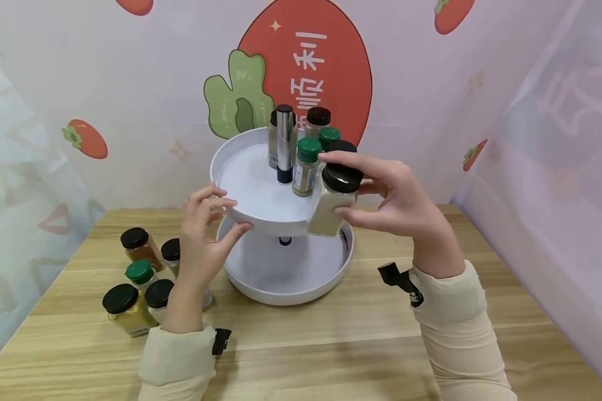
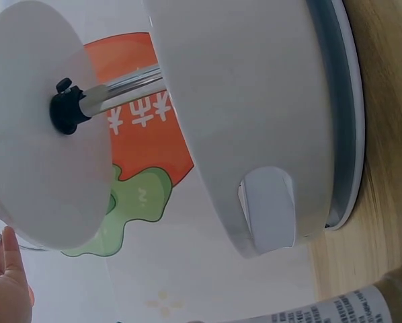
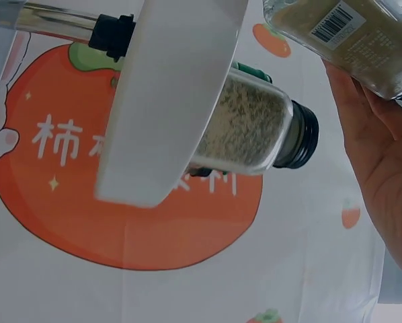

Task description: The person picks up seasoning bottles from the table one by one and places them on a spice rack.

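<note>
My right hand (image 1: 393, 192) grips a square glass spice jar (image 1: 326, 209) with a black lid and pale beige powder. The jar is tilted beside the front right rim of the upper tray (image 1: 246, 172) of a white two-tier stand; in the right wrist view the jar (image 3: 342, 44) shows a barcode label. My left hand (image 1: 205, 236) holds the tray's front left rim, fingers over the top and thumb lower outside. Green-lidded shakers (image 1: 305, 172) and black-lidded jars (image 1: 318, 120) stand on the tray's right half, around and beside the silver centre post (image 1: 284, 145).
The lower tray (image 1: 286, 292) sits on the wooden table (image 1: 306, 356). Several spice jars (image 1: 130, 314) with black or green lids stand left of it, partly hidden by my left forearm. A printed cloth backdrop (image 1: 150, 94) rises behind.
</note>
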The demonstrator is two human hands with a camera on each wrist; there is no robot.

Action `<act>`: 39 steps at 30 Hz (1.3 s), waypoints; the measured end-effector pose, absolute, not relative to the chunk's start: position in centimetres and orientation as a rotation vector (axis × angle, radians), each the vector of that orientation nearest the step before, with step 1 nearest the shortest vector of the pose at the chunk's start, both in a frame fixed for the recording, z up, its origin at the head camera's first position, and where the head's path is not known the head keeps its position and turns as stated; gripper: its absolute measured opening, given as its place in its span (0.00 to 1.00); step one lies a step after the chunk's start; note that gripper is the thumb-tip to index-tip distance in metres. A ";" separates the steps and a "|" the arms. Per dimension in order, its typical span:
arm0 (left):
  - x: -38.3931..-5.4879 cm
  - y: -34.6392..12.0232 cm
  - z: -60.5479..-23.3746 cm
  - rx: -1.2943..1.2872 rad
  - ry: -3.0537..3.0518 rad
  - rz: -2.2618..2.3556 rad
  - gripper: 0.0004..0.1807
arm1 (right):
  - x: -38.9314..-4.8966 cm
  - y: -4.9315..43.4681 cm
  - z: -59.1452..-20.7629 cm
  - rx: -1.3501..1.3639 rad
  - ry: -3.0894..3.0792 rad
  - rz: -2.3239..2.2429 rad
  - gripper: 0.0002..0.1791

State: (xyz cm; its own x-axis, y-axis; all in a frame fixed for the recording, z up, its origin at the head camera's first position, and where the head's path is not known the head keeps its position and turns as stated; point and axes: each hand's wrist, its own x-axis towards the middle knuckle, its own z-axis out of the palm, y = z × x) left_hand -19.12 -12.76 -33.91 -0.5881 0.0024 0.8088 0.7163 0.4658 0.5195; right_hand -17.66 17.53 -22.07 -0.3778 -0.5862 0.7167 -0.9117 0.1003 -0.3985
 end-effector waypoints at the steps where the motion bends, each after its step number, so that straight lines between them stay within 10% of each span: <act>1: -19.1 -12.7 -33.9 -0.598 -1.948 -1.169 0.22 | -17.8 17.4 -22.0 1.470 -2.012 1.181 0.35; 39: -19.4 -12.4 -34.1 -0.604 -1.957 -1.138 0.24 | -24.1 6.6 -22.1 1.319 -2.424 1.176 0.35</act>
